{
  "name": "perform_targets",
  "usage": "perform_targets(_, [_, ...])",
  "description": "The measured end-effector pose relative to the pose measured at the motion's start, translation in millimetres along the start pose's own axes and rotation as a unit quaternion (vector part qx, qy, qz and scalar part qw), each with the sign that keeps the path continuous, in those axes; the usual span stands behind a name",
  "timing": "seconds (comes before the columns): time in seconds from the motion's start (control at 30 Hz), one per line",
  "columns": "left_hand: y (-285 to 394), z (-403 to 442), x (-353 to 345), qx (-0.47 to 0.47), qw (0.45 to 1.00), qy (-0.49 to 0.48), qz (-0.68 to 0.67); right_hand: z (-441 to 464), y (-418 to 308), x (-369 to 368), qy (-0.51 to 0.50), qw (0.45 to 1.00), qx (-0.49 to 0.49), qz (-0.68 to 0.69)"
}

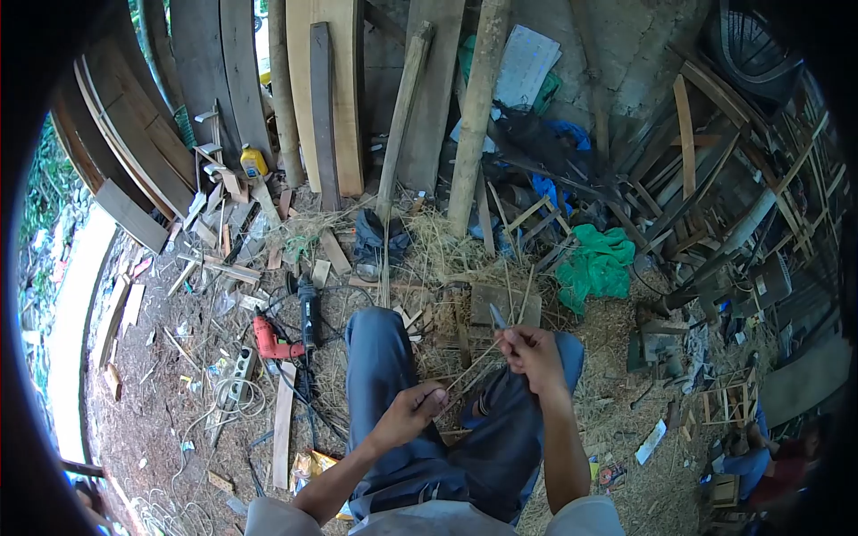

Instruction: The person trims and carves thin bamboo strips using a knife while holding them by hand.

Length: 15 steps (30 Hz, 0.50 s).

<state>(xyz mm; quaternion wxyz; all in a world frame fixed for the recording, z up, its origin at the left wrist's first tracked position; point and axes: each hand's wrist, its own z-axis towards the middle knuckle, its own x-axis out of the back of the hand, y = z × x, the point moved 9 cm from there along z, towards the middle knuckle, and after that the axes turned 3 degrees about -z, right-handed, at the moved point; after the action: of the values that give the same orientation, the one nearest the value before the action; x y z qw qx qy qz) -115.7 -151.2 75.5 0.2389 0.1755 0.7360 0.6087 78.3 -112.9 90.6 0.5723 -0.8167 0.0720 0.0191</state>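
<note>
My left hand (418, 405) is closed around the lower end of a thin bamboo strip (472, 369) above my lap. The strip slants up and to the right towards my right hand (533, 354). That hand is closed on a knife (497, 315), whose short pale blade points up and left past the fingers; the handle is hidden. The strip's upper end meets the right hand near the knife, and I cannot tell whether the blade touches it. Beyond my knees, a wooden block (506, 304) lies on the ground with thin sticks in front of it.
A red power drill (273, 341), a dark angle grinder (309, 311) and a power strip (236, 375) with cords lie left of my legs. Planks (335, 107) lean at the back. A green cloth (597, 268) lies right. Another person (760, 469) sits at far right.
</note>
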Motion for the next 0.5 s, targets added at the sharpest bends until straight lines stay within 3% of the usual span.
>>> perform_targets(0.07, [2,-2,0,0.014,1.000,0.006,-0.003,-12,-5,-22,-0.013,0.999,0.022,-0.030])
perform_targets(0.13, [10,-3,0,0.003,0.999,0.003,-0.033,-23,9,-52,-0.087,0.991,-0.021,-0.099])
perform_targets(0.17, [8,-2,1,0.003,1.000,0.001,-0.031,-2,22,-15,-0.002,0.990,0.023,-0.138])
perform_targets(0.2, [4,-3,2,0.004,1.000,0.001,-0.029,8,25,6,-0.002,0.990,0.021,-0.138])
perform_targets(0.27, [3,-5,4,0.001,1.000,0.007,-0.027,24,7,57,0.117,0.989,0.065,0.063])
perform_targets(0.4, [-4,-4,13,0.045,0.996,0.010,-0.078,0,-8,42,0.085,0.992,0.051,0.078])
perform_targets(0.5, [-6,5,11,0.049,0.992,0.012,-0.116,-21,1,-11,0.024,1.000,0.008,-0.013])
